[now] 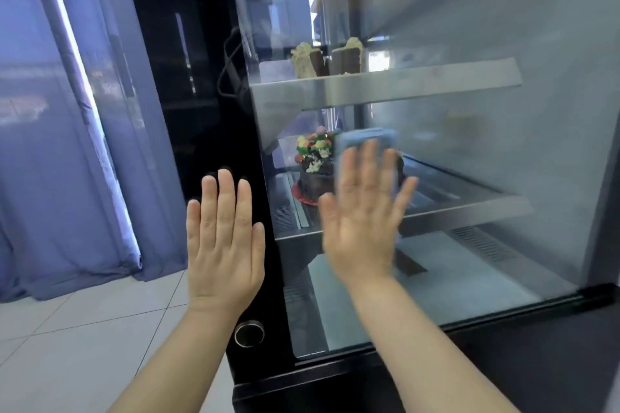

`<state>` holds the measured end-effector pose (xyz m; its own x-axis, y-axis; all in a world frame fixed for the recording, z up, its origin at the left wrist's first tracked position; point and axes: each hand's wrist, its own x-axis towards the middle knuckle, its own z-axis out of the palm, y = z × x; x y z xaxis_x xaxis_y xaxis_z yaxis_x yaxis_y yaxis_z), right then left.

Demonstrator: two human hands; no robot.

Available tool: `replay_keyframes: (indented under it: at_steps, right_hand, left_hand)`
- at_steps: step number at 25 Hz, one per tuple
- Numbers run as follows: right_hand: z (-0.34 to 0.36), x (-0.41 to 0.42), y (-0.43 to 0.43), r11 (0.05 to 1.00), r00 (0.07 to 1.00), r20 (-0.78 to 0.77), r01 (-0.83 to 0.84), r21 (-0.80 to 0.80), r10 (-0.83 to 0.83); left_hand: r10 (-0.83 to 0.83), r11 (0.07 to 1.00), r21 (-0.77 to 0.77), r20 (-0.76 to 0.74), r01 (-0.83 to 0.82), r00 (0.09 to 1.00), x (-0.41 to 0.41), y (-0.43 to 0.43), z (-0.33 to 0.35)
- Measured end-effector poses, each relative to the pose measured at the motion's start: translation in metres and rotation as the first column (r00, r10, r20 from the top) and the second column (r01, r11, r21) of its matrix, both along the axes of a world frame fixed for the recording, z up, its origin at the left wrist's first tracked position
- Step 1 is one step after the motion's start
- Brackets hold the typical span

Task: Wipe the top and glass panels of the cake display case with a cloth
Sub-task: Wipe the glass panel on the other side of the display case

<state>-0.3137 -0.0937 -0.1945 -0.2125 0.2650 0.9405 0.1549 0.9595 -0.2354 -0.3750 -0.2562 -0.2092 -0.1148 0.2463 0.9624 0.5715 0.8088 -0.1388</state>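
Observation:
The cake display case [503, 315] fills the right side, with a black frame and a large front glass panel [486, 151]. My right hand [364, 221] lies flat with straight, spread fingers and presses a light blue cloth [367, 139] against the glass; the hand is motion-blurred. Only the cloth's upper edge shows above my fingertips. My left hand [223, 238] rests flat, fingers straight, on the black side of the case at its left corner and holds nothing.
Inside, a decorated chocolate cake [313, 164] sits on the middle shelf and cake slices [327, 59] on the upper shelf. A round knob [249, 333] is on the black side panel. Blue curtains [67, 131] hang at the left above a white tiled floor [100, 329].

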Motion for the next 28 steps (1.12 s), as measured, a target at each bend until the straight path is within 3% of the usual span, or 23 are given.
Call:
replay_keyframes:
  at_steps: [1, 3, 4, 5, 7, 8, 9, 10, 11, 12, 13, 14, 16, 17, 18, 21, 22, 23, 24, 26, 27, 28]
  right_hand:
    - [-0.021, -0.004, -0.009, 0.977, 0.998, 0.059, -0.028, 0.212, 0.016]
    - [-0.053, 0.007, 0.022, 0.809, 0.978, 0.208, -0.134, 0.572, 0.014]
    - [-0.056, 0.013, 0.045, 0.807, 0.981, 0.191, -0.100, 0.582, -0.016]
    - [-0.052, 0.016, 0.059, 0.880, 0.988, 0.143, -0.022, 0.474, -0.052]
    - [-0.037, 0.017, 0.048, 0.996, 0.996, -0.003, 0.089, 0.023, -0.089]
    - [-0.041, 0.011, 0.030, 0.994, 0.997, 0.001, 0.076, -0.074, -0.076]
    - [-0.059, 0.004, 0.012, 0.999, 0.998, 0.041, 0.039, 0.038, -0.041]
    - [-0.088, 0.000, 0.002, 0.961, 0.992, 0.126, -0.044, 0.273, 0.009]
    - [-0.115, 0.004, 0.004, 0.846, 0.970, 0.240, -0.158, 0.509, 0.037]
    - [-0.132, 0.011, 0.020, 0.728, 0.951, 0.308, -0.224, 0.648, 0.019]
    - [-0.137, 0.015, 0.038, 0.681, 0.955, 0.298, -0.214, 0.701, -0.007]
    - [-0.133, 0.019, 0.049, 0.703, 0.964, 0.264, -0.162, 0.693, -0.038]
    - [-0.114, 0.018, 0.046, 0.860, 0.984, 0.171, -0.042, 0.508, -0.054]
    - [-0.114, 0.015, 0.035, 0.875, 0.982, 0.179, -0.039, 0.483, -0.055]
    - [-0.123, 0.011, 0.025, 0.830, 0.976, 0.217, -0.099, 0.550, -0.028]
    - [-0.154, 0.019, 0.048, 0.531, 0.909, 0.416, -0.352, 0.771, -0.001]
    - [-0.155, 0.029, 0.074, 0.524, 0.920, 0.389, -0.315, 0.792, -0.035]
    - [-0.152, 0.038, 0.102, 0.578, 0.943, 0.321, -0.211, 0.788, -0.092]
    - [-0.142, 0.046, 0.123, 0.709, 0.959, 0.242, -0.070, 0.702, -0.144]
    - [-0.114, 0.053, 0.136, 0.954, 0.967, 0.095, 0.211, 0.214, -0.235]
    - [-0.103, 0.050, 0.124, 0.973, 0.974, 0.038, 0.226, -0.045, -0.225]
    - [-0.101, 0.043, 0.107, 0.973, 0.984, 0.016, 0.177, -0.148, -0.177]
  left_hand:
    - [-0.005, 1.000, -0.013, -0.006, 0.005, 1.000, -0.001, -0.002, 0.000]
    - [-0.044, 0.998, -0.037, 0.002, 0.044, 0.999, 0.000, -0.008, 0.002]
    - [-0.075, 0.996, -0.040, 0.005, 0.075, 0.997, 0.001, -0.010, 0.002]
    - [-0.100, 0.994, -0.037, 0.000, 0.100, 0.995, 0.002, -0.010, -0.001]
    - [-0.111, 0.993, -0.043, -0.021, 0.110, 0.994, 0.005, -0.013, -0.018]
    - [-0.108, 0.993, -0.045, -0.023, 0.107, 0.994, 0.005, -0.015, -0.031]
    - [-0.097, 0.994, -0.047, -0.015, 0.097, 0.995, 0.004, -0.017, -0.044]
    - [-0.079, 0.996, -0.050, -0.004, 0.078, 0.997, 0.002, -0.018, -0.055]
    - [-0.060, 0.997, -0.054, 0.000, 0.060, 0.998, 0.000, -0.019, -0.063]
    - [-0.050, 0.997, -0.053, 0.003, 0.050, 0.999, -0.002, -0.018, -0.069]
    - [-0.045, 0.998, -0.044, 0.006, 0.046, 0.999, -0.004, -0.016, -0.071]
    - [-0.039, 0.999, -0.032, 0.013, 0.039, 0.999, -0.005, -0.014, -0.071]
    - [-0.030, 0.999, -0.016, 0.019, 0.030, 0.999, -0.006, -0.011, -0.069]
    - [-0.030, 0.999, -0.016, 0.019, 0.031, 0.999, -0.005, -0.011, -0.070]
    - [-0.031, 0.999, -0.022, 0.015, 0.031, 0.999, -0.005, -0.011, -0.070]
    - [0.002, 1.000, -0.018, 0.010, -0.002, 1.000, -0.001, -0.014, -0.068]
    - [0.008, 1.000, 0.019, 0.006, -0.008, 1.000, 0.003, -0.013, -0.066]
    - [0.002, 0.998, 0.064, 0.003, -0.002, 1.000, 0.008, -0.010, -0.062]
    - [-0.016, 0.995, 0.098, -0.008, 0.016, 1.000, 0.014, -0.003, -0.056]
    - [-0.047, 0.996, 0.072, -0.032, 0.050, 0.998, 0.026, 0.023, -0.041]
    - [-0.058, 0.998, 0.027, -0.034, 0.059, 0.998, 0.032, 0.040, -0.036]
    - [-0.068, 0.998, -0.009, -0.032, 0.068, 0.997, 0.036, 0.055, -0.033]
